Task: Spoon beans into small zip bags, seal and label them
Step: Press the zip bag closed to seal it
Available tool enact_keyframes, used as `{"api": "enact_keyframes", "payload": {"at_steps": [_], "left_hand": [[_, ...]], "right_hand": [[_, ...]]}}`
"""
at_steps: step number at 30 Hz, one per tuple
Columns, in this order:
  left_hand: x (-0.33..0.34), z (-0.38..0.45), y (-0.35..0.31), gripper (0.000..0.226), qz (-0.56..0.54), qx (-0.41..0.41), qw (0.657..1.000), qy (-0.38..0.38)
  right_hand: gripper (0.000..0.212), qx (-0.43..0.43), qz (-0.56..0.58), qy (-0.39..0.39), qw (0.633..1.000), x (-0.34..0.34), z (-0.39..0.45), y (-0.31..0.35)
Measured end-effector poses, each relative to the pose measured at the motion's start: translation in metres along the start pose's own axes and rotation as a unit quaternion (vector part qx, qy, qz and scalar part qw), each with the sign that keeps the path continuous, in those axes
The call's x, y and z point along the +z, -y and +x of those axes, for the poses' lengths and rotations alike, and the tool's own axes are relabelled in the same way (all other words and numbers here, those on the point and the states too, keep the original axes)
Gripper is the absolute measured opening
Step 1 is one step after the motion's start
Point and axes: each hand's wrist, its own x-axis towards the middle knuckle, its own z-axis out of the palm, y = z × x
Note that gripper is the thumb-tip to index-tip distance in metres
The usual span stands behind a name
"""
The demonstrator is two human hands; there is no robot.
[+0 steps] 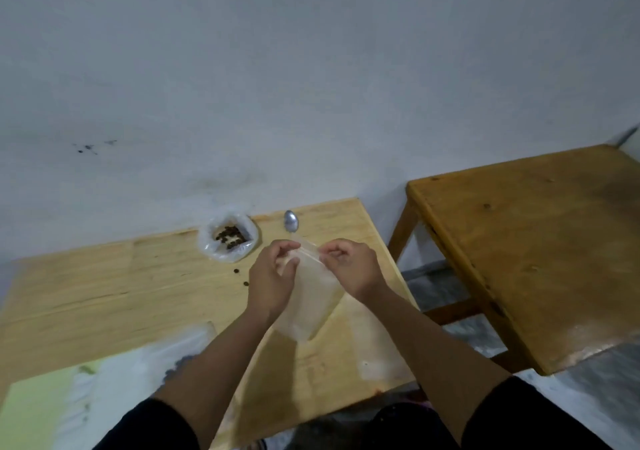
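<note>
Pinching the top edge of a small clear zip bag (308, 297), one corner each: left hand (272, 276) at the 10 o'clock corner, right hand (349, 269) at the 2 o'clock corner, fingertips pressed together on the strip. Held up off the table (104, 283) so the bag hangs free toward 6 o'clock, tilted slightly. Looks empty. Probably pulling the mouth apart ahead of filling, though cannot tell for sure whether opening or pressing shut. Gripping at the two ends most likely gives the leverage to part the seal.

Sitting at 11 o'clock from the hands, an open plastic bag of beans (228, 238), rim rolled down so a spoon can get in. Lying at 12 o'clock, near the far edge of the table, a metal spoon (291, 221), bowl toward the bag of beans, within easy reach of the right hand. Scattered between the supply and the left hand, a couple of stray beans (240, 276). Lying flat at 5 o'clock near the table's near edge, another clear bag (377, 352), apparently spare. Blurred at 7 o'clock, more white plastic (145, 373); contents hard to tell.
</note>
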Motion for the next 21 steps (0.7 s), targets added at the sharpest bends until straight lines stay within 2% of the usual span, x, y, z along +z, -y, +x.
{"api": "enact_keyframes", "payload": {"at_steps": [3,6,10,13,17,21], "left_hand": [[-0.032,0.008,0.004,0.023,0.024,0.007,0.997,-0.072],[-0.057,0.014,0.008,0.03,0.002,-0.021,0.992,-0.128],[-0.08,0.017,0.014,0.034,-0.093,-0.067,0.987,-0.113],[-0.095,0.017,0.023,0.033,-0.118,-0.085,0.984,-0.102],[-0.109,0.015,0.034,0.029,-0.127,-0.098,0.983,-0.088],[-0.112,0.012,0.041,0.026,-0.151,-0.113,0.979,-0.082]], "right_hand": [[0.01,-0.003,0.107,0.024,0.994,0.03,0.001,0.029],[0.009,0.021,0.204,0.039,0.978,0.06,0.0,0.05],[0.02,0.045,0.281,0.075,0.956,0.092,0.003,0.069],[0.017,0.05,0.317,0.093,0.942,0.11,0.003,0.079],[0.011,0.051,0.32,0.088,0.942,0.13,-0.001,0.082],[0.024,0.046,0.292,0.087,0.951,0.136,-0.001,0.079]]}}
